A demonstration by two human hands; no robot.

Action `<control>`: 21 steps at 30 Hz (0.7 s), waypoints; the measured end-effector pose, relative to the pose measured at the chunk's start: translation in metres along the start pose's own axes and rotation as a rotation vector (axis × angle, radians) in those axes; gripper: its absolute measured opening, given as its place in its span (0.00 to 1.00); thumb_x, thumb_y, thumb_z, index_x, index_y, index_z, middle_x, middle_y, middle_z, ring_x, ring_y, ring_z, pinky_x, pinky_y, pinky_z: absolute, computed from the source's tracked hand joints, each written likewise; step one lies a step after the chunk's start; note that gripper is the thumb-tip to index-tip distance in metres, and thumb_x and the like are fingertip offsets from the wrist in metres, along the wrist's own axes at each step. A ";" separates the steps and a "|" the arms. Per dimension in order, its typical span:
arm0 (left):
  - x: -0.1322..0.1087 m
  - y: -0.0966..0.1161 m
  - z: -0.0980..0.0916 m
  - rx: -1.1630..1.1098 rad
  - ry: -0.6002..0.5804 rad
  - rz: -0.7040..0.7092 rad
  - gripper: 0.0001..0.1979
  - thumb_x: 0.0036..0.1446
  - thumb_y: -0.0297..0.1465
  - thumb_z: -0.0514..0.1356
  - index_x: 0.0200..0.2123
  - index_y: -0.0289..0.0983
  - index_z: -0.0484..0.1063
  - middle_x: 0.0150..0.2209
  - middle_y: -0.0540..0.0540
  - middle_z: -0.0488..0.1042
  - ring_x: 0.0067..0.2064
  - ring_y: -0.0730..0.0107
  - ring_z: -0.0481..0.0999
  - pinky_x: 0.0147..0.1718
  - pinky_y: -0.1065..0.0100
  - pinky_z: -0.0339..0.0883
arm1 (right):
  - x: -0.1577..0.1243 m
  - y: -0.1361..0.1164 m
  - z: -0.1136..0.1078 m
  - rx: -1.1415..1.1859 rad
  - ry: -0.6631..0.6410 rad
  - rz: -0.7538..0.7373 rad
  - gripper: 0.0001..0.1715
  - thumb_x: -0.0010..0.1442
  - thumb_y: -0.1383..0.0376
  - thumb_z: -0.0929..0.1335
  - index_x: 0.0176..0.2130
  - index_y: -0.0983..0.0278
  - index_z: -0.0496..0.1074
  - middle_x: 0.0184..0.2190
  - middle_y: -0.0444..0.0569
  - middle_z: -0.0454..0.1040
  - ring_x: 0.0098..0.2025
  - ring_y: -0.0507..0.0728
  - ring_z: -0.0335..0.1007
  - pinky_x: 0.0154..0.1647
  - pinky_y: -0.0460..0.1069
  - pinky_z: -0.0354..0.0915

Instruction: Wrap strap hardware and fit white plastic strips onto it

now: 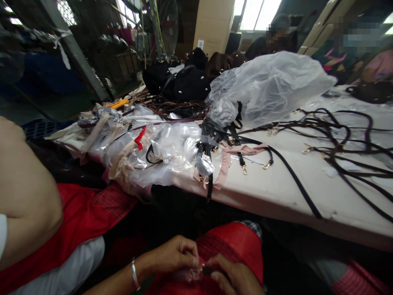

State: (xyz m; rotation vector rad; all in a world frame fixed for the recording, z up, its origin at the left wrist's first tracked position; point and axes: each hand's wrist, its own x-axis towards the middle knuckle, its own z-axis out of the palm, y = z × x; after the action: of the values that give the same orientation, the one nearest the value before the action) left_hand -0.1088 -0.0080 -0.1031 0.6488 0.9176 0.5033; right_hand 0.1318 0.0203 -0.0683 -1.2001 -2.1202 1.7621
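Observation:
Low in the view, over a red apron, my two hands meet. My left hand, with a silver bangle at the wrist, is closed in a pinch on a small clear plastic wrap. A gold-coloured metal clasp shows through or beside this plastic. From the right, my right hand grips the dark end of a strap that joins the clasp. The rest of that strap is hidden. Blur hides how the clasp and plastic sit together.
Black straps with gold clips lie on the pale table. A heap of clear plastic bags, a big plastic sack and black bags stand behind. A person's arm is close on the left.

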 end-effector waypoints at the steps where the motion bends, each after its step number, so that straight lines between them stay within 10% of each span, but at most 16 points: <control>1: 0.001 0.000 0.001 -0.005 0.000 -0.002 0.20 0.45 0.45 0.71 0.29 0.34 0.75 0.28 0.45 0.78 0.28 0.66 0.75 0.32 0.65 0.68 | 0.000 0.002 0.001 -0.015 0.014 0.010 0.13 0.64 0.59 0.64 0.44 0.55 0.77 0.35 0.45 0.82 0.34 0.56 0.75 0.36 0.45 0.63; 9: 0.008 -0.001 0.011 0.085 0.033 0.053 0.15 0.50 0.40 0.67 0.29 0.34 0.72 0.26 0.46 0.77 0.27 0.68 0.73 0.28 0.70 0.63 | 0.000 0.000 0.002 -0.194 -0.118 0.125 0.13 0.64 0.60 0.61 0.44 0.60 0.70 0.37 0.51 0.81 0.37 0.60 0.76 0.35 0.48 0.59; 18: 0.008 -0.002 0.018 0.482 0.107 0.199 0.18 0.58 0.45 0.60 0.27 0.36 0.71 0.24 0.51 0.65 0.29 0.70 0.61 0.28 0.73 0.56 | 0.013 0.004 0.033 -0.101 0.026 0.240 0.13 0.53 0.67 0.67 0.41 0.60 0.63 0.26 0.40 0.70 0.28 0.54 0.66 0.29 0.46 0.51; 21: 0.010 -0.020 0.013 0.497 0.174 0.193 0.21 0.58 0.52 0.58 0.30 0.40 0.72 0.29 0.50 0.69 0.32 0.66 0.64 0.33 0.72 0.62 | -0.002 -0.020 0.006 -0.062 0.115 0.202 0.12 0.56 0.64 0.71 0.40 0.60 0.68 0.30 0.43 0.75 0.33 0.56 0.72 0.31 0.46 0.59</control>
State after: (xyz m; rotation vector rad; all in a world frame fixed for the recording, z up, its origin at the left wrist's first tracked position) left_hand -0.0898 -0.0193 -0.1164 1.1658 1.1640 0.5114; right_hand 0.1200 0.0147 -0.0517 -1.5407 -2.0656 1.6677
